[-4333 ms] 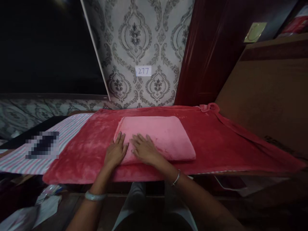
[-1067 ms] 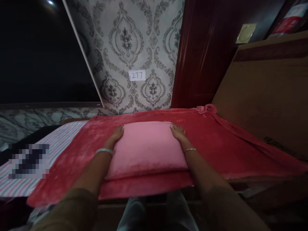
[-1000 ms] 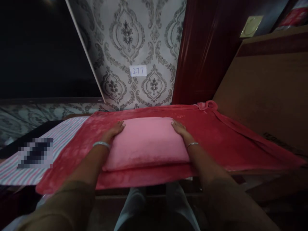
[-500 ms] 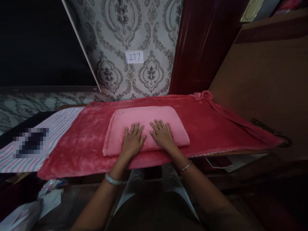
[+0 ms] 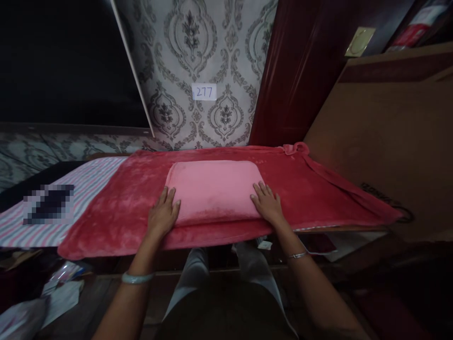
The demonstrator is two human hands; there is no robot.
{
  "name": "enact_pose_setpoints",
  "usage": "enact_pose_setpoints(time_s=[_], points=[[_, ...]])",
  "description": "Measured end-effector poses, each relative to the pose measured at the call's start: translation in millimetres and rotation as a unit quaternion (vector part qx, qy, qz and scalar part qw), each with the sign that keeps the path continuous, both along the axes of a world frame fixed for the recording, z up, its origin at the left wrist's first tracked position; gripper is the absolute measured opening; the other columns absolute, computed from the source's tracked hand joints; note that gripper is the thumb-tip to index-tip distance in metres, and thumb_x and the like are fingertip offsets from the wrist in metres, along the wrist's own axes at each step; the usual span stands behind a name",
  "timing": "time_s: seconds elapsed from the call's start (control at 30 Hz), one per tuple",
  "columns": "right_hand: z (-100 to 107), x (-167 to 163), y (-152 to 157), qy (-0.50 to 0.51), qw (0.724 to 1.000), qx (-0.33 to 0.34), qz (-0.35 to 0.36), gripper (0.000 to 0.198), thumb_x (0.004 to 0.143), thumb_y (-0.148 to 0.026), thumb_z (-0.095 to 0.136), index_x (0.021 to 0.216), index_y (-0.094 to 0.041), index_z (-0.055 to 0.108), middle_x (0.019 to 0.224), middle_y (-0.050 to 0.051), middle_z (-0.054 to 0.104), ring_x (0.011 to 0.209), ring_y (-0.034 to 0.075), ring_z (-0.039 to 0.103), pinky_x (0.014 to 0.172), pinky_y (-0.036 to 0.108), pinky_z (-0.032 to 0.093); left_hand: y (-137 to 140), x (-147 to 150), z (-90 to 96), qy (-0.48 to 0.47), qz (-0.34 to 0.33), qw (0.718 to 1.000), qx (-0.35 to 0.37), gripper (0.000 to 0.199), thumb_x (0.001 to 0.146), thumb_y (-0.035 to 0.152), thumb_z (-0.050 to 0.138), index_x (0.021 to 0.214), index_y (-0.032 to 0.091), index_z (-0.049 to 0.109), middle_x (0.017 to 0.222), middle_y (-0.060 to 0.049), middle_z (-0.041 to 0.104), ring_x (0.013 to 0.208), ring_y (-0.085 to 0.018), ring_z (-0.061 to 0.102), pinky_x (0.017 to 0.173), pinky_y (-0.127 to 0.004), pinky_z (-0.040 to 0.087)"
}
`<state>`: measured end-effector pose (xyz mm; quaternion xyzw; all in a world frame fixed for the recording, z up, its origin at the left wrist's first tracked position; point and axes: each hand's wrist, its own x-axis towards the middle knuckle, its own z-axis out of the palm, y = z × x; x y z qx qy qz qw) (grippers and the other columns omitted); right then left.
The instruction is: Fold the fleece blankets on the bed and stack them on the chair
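Observation:
A folded pink plush cloth (image 5: 215,189), rectangular and thick like a folded blanket, lies flat in front of me on a red plush blanket (image 5: 130,203). My left hand (image 5: 163,212) rests at its left edge, fingers stretched out and pointing away from me. At the right edge lies my right hand (image 5: 268,202), with its fingers spread and the fingertips touching the pink cloth. Neither hand grasps anything. The cloth's near edge shows a darker, ruffled patch of pile.
Striped fabric (image 5: 95,179) shows to the left, under the red blanket, with a blurred dark item on it. A dark screen (image 5: 71,66) stands at the back left. A large cardboard box (image 5: 396,141) is on the right. Patterned wall bears a "277" label (image 5: 204,92).
My hands have moved apart, from the top of the pink cloth out to its left and right edges. The camera view has shifted slightly.

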<state>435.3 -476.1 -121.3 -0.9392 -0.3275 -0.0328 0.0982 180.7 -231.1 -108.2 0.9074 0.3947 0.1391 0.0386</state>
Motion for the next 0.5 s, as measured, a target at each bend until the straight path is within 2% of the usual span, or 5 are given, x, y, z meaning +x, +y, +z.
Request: enact_pose_setpoints(time_s=[0.17, 0.27, 0.37, 0.43, 0.5], points=[[16.5, -29.5, 12.9, -0.039, 0.997, 0.062, -0.030, 0.053, 0.102, -0.031, 0.035, 0.151, -0.015, 0.047, 0.163, 0.015, 0.032, 0.153, 0.034, 0.020, 0.118, 0.062, 0.023, -1.9, -1.3, -7.6, -0.041, 0.001, 0.999, 0.021, 0.060, 0.101, 0.038, 0.029, 0.154, 0.014, 0.040, 0.164, -0.015, 0.031, 0.137, -0.038, 0.049, 0.107, -0.056, 0.047], [24.5, -75.1, 51.7, -0.036, 0.989, 0.095, 0.111, 0.055, 0.101, -0.030, 0.038, 0.154, -0.015, 0.042, 0.164, 0.014, 0.030, 0.153, 0.030, 0.021, 0.121, 0.056, 0.019, -3.3, -1.5, -7.8, -0.044, 0.003, 0.999, 0.022, 0.059, 0.101, 0.038, 0.029, 0.154, 0.015, 0.040, 0.164, -0.014, 0.031, 0.136, -0.038, 0.050, 0.106, -0.057, 0.048], [27.2, -116.1, 91.1, 0.000, 0.959, 0.081, 0.272, 0.058, 0.102, -0.038, 0.040, 0.157, -0.021, 0.036, 0.167, 0.007, 0.025, 0.155, 0.027, 0.017, 0.123, 0.054, 0.014, -2.5, -2.5, -7.5, -0.040, 0.000, 0.999, 0.013, 0.060, 0.101, 0.039, 0.027, 0.155, 0.015, 0.039, 0.165, -0.014, 0.029, 0.136, -0.039, 0.049, 0.106, -0.058, 0.047], [27.2, -127.1, 105.2, 0.025, 0.951, 0.061, 0.301, 0.059, 0.102, -0.043, 0.039, 0.157, -0.022, 0.035, 0.167, 0.006, 0.025, 0.155, 0.025, 0.017, 0.124, 0.054, 0.013, -1.3, -3.0, -7.9, -0.038, -0.001, 0.999, 0.007, 0.061, 0.101, 0.039, 0.027, 0.155, 0.014, 0.038, 0.165, -0.014, 0.028, 0.137, -0.039, 0.048, 0.107, -0.058, 0.046], [25.8, -120.5, 105.2, 0.038, 0.960, 0.045, 0.275, 0.060, 0.103, -0.046, 0.038, 0.158, -0.021, 0.034, 0.167, 0.005, 0.023, 0.155, 0.025, 0.016, 0.124, 0.054, 0.012, -0.2, -2.9, -8.8, -0.041, 0.000, 0.999, 0.002, 0.061, 0.101, 0.039, 0.026, 0.155, 0.014, 0.038, 0.166, -0.013, 0.027, 0.138, -0.039, 0.048, 0.108, -0.058, 0.045]])
